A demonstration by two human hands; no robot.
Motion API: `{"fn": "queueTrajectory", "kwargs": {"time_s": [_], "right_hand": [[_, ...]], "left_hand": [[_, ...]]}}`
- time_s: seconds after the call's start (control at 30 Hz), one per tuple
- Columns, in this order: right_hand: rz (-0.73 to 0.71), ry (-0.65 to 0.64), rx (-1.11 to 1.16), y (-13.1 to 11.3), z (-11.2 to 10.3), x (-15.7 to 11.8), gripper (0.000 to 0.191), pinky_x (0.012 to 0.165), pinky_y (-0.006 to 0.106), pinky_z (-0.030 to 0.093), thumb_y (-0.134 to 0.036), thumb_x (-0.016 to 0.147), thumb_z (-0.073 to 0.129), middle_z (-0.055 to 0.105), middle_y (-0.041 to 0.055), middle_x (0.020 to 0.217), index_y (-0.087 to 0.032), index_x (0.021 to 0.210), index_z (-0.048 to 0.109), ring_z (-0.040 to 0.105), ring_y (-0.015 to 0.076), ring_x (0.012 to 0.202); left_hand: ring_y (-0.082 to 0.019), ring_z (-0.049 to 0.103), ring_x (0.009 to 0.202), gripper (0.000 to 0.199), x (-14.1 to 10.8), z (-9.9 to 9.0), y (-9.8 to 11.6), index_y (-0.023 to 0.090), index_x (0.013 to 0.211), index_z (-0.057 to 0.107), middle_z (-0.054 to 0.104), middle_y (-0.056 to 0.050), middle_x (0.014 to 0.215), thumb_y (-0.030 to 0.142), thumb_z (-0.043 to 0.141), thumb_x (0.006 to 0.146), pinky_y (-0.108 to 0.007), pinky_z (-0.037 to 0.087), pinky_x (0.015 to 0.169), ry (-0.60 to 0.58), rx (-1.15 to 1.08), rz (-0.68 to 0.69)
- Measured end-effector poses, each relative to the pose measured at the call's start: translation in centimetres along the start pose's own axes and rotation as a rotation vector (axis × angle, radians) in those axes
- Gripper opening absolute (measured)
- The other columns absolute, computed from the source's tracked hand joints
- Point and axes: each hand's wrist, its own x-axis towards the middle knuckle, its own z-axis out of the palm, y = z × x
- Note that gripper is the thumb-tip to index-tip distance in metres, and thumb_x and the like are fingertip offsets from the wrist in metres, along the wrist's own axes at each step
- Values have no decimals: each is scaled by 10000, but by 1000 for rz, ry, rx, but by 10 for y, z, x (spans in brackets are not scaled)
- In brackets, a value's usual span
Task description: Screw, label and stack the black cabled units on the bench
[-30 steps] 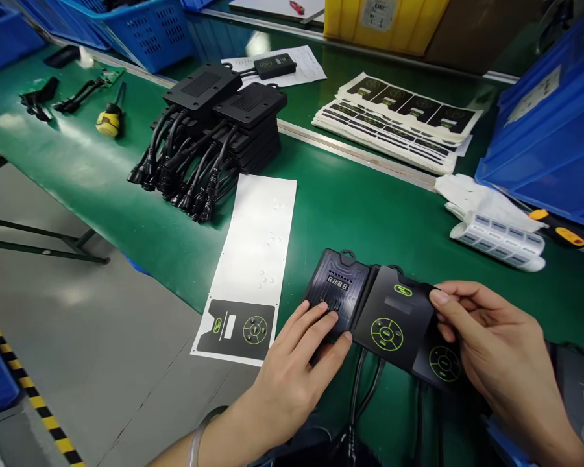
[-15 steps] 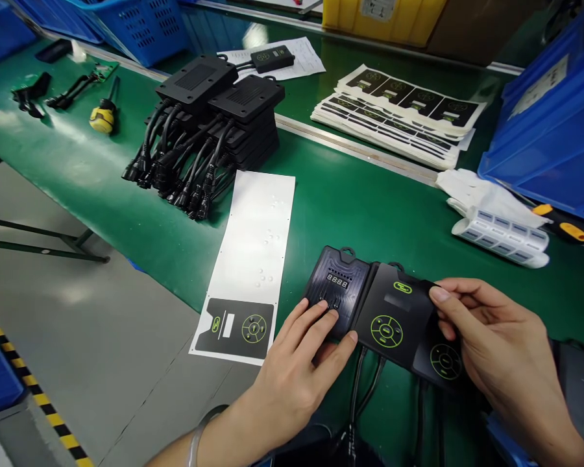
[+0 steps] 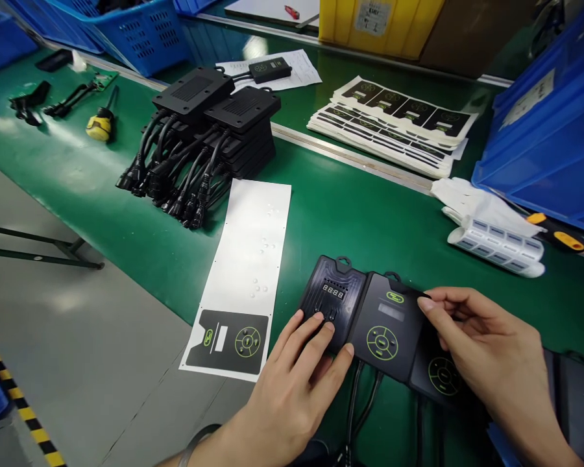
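My left hand point(image 3: 296, 383) lies with fingers spread over the lower part of a bare black controller box point(image 3: 335, 289), which has a digit display. Its index finger reaches the edge of the neighbouring controller point(image 3: 370, 344). That one bears a dark face sticker point(image 3: 403, 324) with green button marks and a window. Thumb and fingers of my right hand point(image 3: 481, 350) pinch the sticker's upper right corner. Partly under this hand is a third controller point(image 3: 440, 373) with a similar face. Black cables point(image 3: 357, 402) hang below the boxes.
Left of my hands lies a white backing sheet point(image 3: 255, 259) with one face sticker point(image 3: 228, 340) on it. Stacked cabled controllers point(image 3: 209, 110), a screwdriver point(image 3: 100, 123), sticker sheets point(image 3: 394, 123), white gloves point(image 3: 481, 201), a label roll point(image 3: 496, 246) and blue bins point(image 3: 545, 130) surround the work area.
The sticker on the middle controller lies flatter, and its window shows more clearly. My right hand stays at its corner, my left hand on the bare box. The view has shifted slightly.
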Motion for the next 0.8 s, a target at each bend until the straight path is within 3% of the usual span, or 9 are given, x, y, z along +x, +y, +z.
{"fn": "queueTrajectory", "kwargs": {"time_s": [0.2,0.4,0.8], "right_hand": [[-20,-14,-8,3,2,1,214,407,151,411,-452,722,720,629,-31,628,-243,769,721,487,51,417],[-27,-29,7,7,4,3,226,474,145,477,-461,737,722,656,-15,661,-242,793,723,597,84,516],[-28,-43,10,6,4,3,254,406,167,439,-470,749,721,641,-13,646,-226,816,722,543,82,463]], "left_hand": [[-343,523,1247,401,0,2,0,109,1226,666,602,-188,1196,-29,484,896,-621,515,1005,26,11,3],[-353,516,1244,406,0,2,0,97,1235,661,592,-205,1208,-17,453,906,-633,523,982,0,7,11],[-356,471,1301,426,-7,11,0,112,1266,644,570,-195,1258,-29,469,904,-650,463,1047,48,-29,-16]]}}
